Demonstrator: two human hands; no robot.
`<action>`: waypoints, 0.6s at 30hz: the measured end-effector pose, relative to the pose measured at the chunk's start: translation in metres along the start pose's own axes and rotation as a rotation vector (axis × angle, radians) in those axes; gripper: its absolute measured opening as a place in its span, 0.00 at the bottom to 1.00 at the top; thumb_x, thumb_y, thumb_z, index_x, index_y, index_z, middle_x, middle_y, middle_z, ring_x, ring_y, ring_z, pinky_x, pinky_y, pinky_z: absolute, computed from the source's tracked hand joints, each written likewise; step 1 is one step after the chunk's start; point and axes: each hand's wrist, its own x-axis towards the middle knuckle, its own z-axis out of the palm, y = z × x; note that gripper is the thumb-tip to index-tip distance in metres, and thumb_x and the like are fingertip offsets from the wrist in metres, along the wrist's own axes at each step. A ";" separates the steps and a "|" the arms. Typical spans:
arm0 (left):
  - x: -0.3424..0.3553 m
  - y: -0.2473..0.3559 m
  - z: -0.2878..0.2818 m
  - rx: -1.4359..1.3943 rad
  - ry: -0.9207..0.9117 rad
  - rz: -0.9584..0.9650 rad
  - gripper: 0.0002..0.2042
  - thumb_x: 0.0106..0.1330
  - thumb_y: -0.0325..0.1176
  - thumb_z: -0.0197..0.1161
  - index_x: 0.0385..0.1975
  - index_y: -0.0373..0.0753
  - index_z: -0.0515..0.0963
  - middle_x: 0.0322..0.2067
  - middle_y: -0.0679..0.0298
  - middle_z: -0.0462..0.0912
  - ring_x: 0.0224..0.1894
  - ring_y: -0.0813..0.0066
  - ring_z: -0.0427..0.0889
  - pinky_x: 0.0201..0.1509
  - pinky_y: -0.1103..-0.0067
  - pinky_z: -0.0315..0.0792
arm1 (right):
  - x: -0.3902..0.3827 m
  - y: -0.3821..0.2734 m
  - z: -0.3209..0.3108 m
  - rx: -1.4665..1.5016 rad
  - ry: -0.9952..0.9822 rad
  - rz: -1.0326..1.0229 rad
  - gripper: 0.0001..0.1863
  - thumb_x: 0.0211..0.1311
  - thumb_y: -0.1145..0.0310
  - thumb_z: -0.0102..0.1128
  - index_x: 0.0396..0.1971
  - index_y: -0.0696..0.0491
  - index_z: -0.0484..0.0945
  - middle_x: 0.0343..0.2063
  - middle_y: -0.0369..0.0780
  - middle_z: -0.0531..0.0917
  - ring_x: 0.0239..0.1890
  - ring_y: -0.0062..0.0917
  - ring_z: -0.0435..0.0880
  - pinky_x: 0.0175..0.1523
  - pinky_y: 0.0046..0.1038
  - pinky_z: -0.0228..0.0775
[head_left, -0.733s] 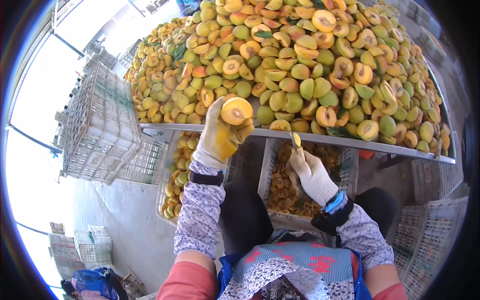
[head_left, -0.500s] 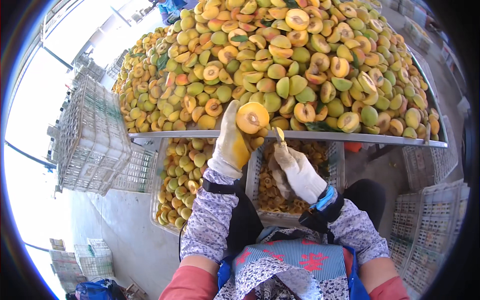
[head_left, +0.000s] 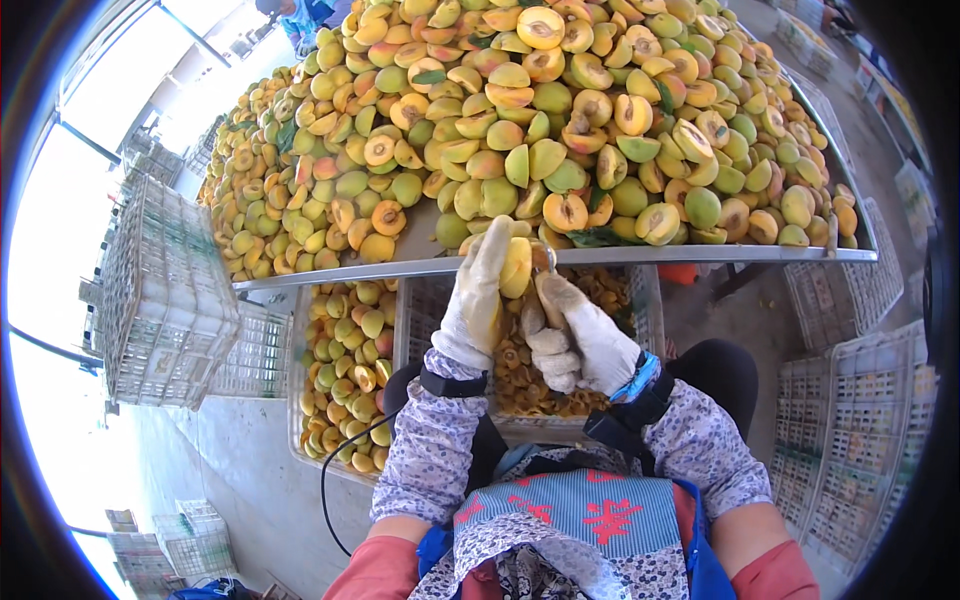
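My left hand (head_left: 475,300), in a yellow-stained white glove, grips a cut yellow fruit half (head_left: 515,267) just in front of the metal tray's edge (head_left: 700,254). My gloved right hand (head_left: 590,335) is closed round a small metal tool (head_left: 544,257), its tip against or beside the fruit; the exact contact is unclear. Behind both hands, whole and halved yellow-green fruit (head_left: 620,110) is heaped on the tray. Under its edge stand a crate of scraps (head_left: 525,420), directly below my hands, and a crate of fruit (head_left: 340,360) to the left.
White plastic crates (head_left: 160,300) are stacked at the left, and more (head_left: 850,450) at the right. Others (head_left: 195,550) sit on the floor at lower left. A co-worker in blue (head_left: 300,22) is beyond the heap. A black cable (head_left: 325,490) hangs beside my left forearm.
My left hand has moved rightward to meet my right hand and the tool. The fruit's cut face, earlier turned up toward me, is now turned sideways.
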 end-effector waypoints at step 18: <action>0.002 -0.036 -0.014 0.192 0.007 0.414 0.25 0.75 0.55 0.52 0.59 0.41 0.73 0.47 0.62 0.83 0.41 0.75 0.83 0.35 0.84 0.74 | 0.001 0.012 -0.015 -0.767 0.370 -0.330 0.21 0.77 0.49 0.52 0.38 0.54 0.77 0.17 0.29 0.72 0.16 0.15 0.68 0.22 0.22 0.60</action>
